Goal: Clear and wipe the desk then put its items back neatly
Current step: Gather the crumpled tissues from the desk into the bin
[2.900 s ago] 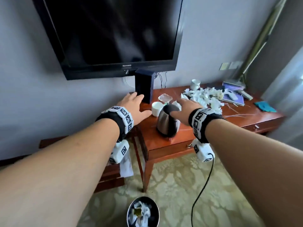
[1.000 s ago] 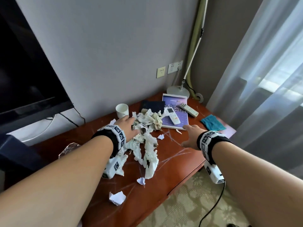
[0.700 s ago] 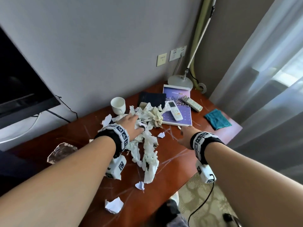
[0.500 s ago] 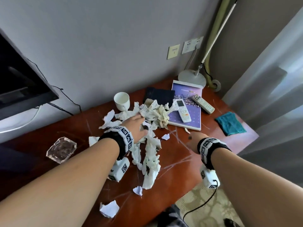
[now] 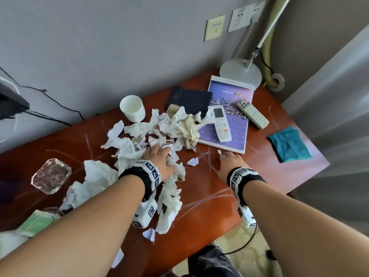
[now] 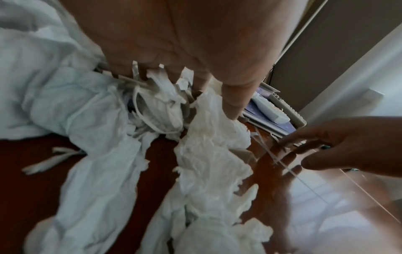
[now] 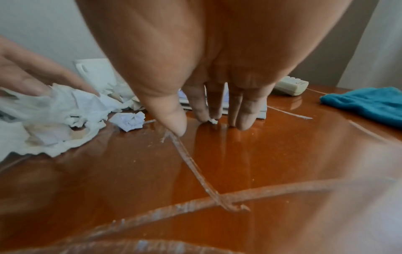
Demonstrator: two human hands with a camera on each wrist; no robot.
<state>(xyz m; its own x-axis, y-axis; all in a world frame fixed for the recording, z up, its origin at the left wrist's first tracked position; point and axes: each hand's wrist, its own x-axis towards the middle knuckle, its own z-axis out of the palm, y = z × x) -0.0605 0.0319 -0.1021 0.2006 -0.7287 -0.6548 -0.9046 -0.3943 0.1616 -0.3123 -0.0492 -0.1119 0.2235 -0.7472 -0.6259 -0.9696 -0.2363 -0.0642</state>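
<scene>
Both hands are down on the desk (image 5: 199, 198), well apart from each other. Left hand (image 5: 159, 159) lies palm-down in the heap of crumpled tissues (image 5: 169, 126), fingers spread and pushed into the paper; the left wrist view shows scraps poking up between its fingers (image 6: 232, 96), nothing firmly clasped. Right hand (image 5: 229, 162) rests at about 3 o'clock from the left, fingers straight and together, its fingertips (image 7: 243, 120) touching the wood beside a tiny white scrap (image 7: 213, 121). A small crumpled paper ball (image 5: 193, 161) sits between the two hands.

From the left hand the heap spreads toward 12 and 1 o'clock and trails back toward 6. A white cup (image 5: 132, 108) stands at 11 o'clock of the heap. At 12 o'clock of the right hand lies a purple booklet (image 5: 235, 134) with a white remote (image 5: 220, 122) on it; a grey remote (image 5: 252, 113) overlaps its far edge. A teal cloth (image 5: 288, 143) lies at 2 o'clock of that hand. A glass ashtray (image 5: 51, 175) sits at 9 o'clock of the left hand.
</scene>
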